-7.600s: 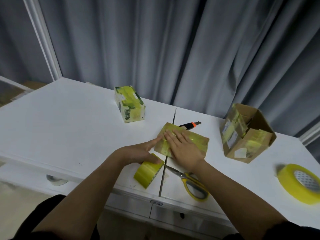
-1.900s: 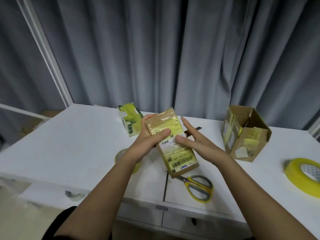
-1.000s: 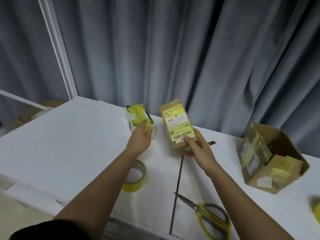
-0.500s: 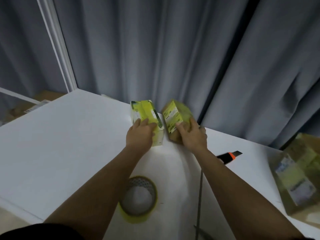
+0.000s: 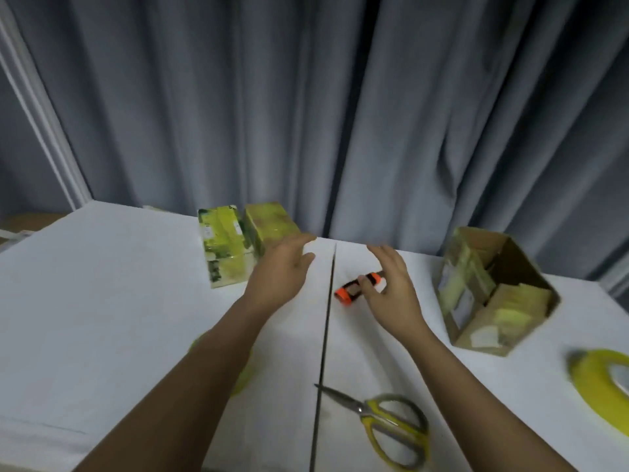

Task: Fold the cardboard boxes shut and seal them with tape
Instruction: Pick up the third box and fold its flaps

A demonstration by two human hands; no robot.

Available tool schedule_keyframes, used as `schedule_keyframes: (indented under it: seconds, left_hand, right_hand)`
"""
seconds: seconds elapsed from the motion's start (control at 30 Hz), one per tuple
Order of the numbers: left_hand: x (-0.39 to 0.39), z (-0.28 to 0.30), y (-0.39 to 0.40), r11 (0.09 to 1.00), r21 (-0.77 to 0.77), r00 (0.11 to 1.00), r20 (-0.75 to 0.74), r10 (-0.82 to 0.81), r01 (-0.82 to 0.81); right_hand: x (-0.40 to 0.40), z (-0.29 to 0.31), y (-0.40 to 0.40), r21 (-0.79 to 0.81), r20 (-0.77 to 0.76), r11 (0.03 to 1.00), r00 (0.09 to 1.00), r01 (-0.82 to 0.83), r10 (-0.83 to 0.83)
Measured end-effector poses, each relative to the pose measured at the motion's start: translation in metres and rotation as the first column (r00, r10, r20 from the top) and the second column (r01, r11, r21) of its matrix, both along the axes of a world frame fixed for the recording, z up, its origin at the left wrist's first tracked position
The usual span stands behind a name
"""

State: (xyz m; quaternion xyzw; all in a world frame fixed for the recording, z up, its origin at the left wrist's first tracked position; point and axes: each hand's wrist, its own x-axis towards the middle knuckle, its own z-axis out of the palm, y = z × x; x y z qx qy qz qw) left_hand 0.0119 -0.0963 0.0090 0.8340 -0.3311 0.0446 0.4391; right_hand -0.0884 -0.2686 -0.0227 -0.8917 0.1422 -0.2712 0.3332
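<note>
Nearest, yellow-handled scissors (image 5: 391, 427) are lying beside the table's dark seam (image 5: 323, 335). Beyond them both hands are hovering empty with fingers loose: left hand (image 5: 279, 277) left of the seam, right hand (image 5: 391, 291) over an orange-tipped cutter (image 5: 350, 289). Farthest, left of the seam, two sealed boxes (image 5: 245, 240) wrapped in glossy yellow tape are sitting side by side.

Dim, even indoor light falls on a white table (image 5: 102, 301), leaving only faint shadows and no glare. Motion blur softens both hands, left hand (image 5: 277, 270) and right hand (image 5: 391, 294), the open cardboard box (image 5: 493, 291) and the tape roll (image 5: 602, 383) at the right edge. Wide-angle distortion bends the white frame (image 5: 44, 120) at left.
</note>
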Motion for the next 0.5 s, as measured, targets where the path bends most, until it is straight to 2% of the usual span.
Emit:
schedule_keyframes:
  seconds: [0.17, 0.27, 0.4, 0.43, 0.5]
  left_hand:
    - [-0.065, 0.013, -0.048, 0.989, -0.11, 0.989, -0.092, -0.112, 0.101]
    - [-0.091, 0.011, -0.078, 0.985, -0.105, 0.975, -0.156, -0.155, 0.14]
    - [-0.114, 0.006, -0.107, 0.982, -0.087, 0.955, -0.23, -0.186, 0.17]
    - [-0.118, 0.005, -0.113, 0.981, -0.078, 0.952, -0.241, -0.189, 0.176]
    - [-0.123, 0.002, -0.122, 0.982, -0.063, 0.947, -0.262, -0.187, 0.177]
  right_hand:
    - [-0.089, 0.025, -0.062, -0.223, 0.101, 0.935, 0.96, 0.276, -0.259]
    - [-0.117, 0.029, -0.098, -0.335, 0.041, 0.856, 0.914, 0.393, -0.404]
    - [-0.114, 0.029, -0.125, -0.463, -0.259, 0.831, 0.85, 0.308, -0.459]
    - [-0.111, 0.029, -0.127, -0.503, -0.299, 0.816, 0.829, 0.284, -0.473]
    - [-0.108, 0.026, -0.13, -0.518, -0.275, 0.801, 0.828, 0.3, -0.488]
